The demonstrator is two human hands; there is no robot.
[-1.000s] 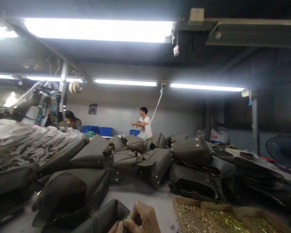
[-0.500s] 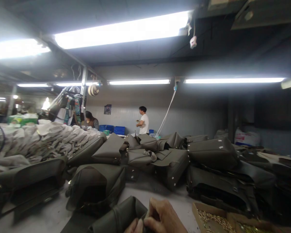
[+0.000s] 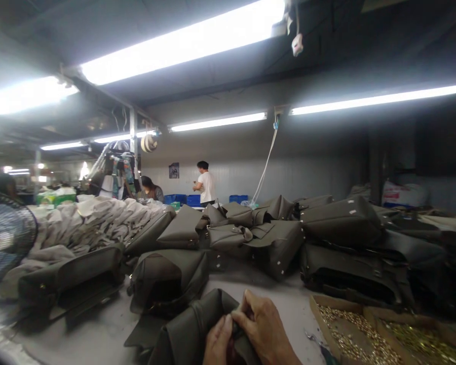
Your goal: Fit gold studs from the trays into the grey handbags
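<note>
A dark olive leather-like bag (image 3: 190, 324) lies on the table in front of me, bent upward where my hands work at its edge. My left hand (image 3: 219, 340) pinches that edge with the thumb on top. Against it, my right hand (image 3: 264, 324) has thumb and fingers pressed together on the same edge; whether a small part sits between the fingertips is hidden. To the right, a cardboard box (image 3: 319, 317) holds many small gold-coloured metal pieces (image 3: 349, 329). Beside the box lies a small tool with a metal tip (image 3: 314, 338).
More dark bags (image 3: 167, 279) are heaped across the table (image 3: 289, 304). Pale cloth-like pieces (image 3: 110, 218) are piled at left, near a fan (image 3: 7, 238). Beyond, one person (image 3: 206, 185) stands and another person (image 3: 151, 190) sits low. A white cord (image 3: 265, 165) hangs behind the bags.
The view has tilted down and turned slightly left, so more of my hands, the bag and the box shows. Both hands stay on the bag's edge. The standing person has shifted left.
</note>
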